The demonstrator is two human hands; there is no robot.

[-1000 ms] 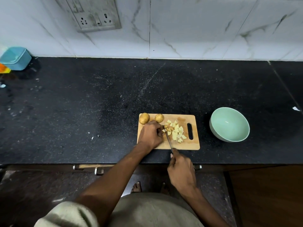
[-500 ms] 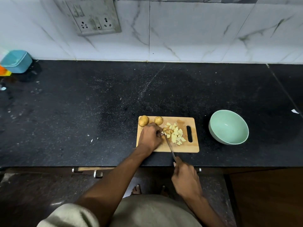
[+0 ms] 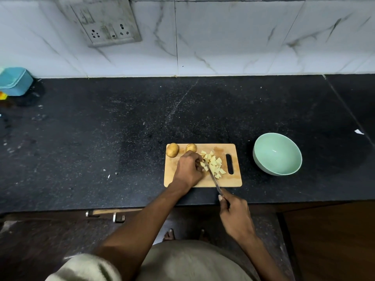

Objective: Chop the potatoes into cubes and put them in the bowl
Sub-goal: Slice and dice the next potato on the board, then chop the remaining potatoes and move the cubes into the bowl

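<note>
A wooden cutting board [image 3: 233,179] lies near the front edge of the black counter. Two whole potatoes [image 3: 172,150] [image 3: 191,147] sit at its far left corner. A pile of pale potato cubes [image 3: 215,165] lies in the board's middle. My left hand [image 3: 187,170] is curled over a potato piece beside the pile; the piece itself is mostly hidden. My right hand [image 3: 235,213] grips the handle of a knife [image 3: 213,176], whose blade reaches into the cubes next to my left fingers. A mint-green bowl [image 3: 261,159] stands to the right of the board, with nothing in it.
The black counter [image 3: 101,138] stretches wide to the left and behind the board. A blue container [image 3: 15,81] sits at the far left by the tiled wall. A socket plate [image 3: 103,23] is on the wall. Small scraps lie left of the board.
The knife blade has shifted slightly among the cubes and my right hand has drawn back a little toward me. My left hand stays curled on the board.
</note>
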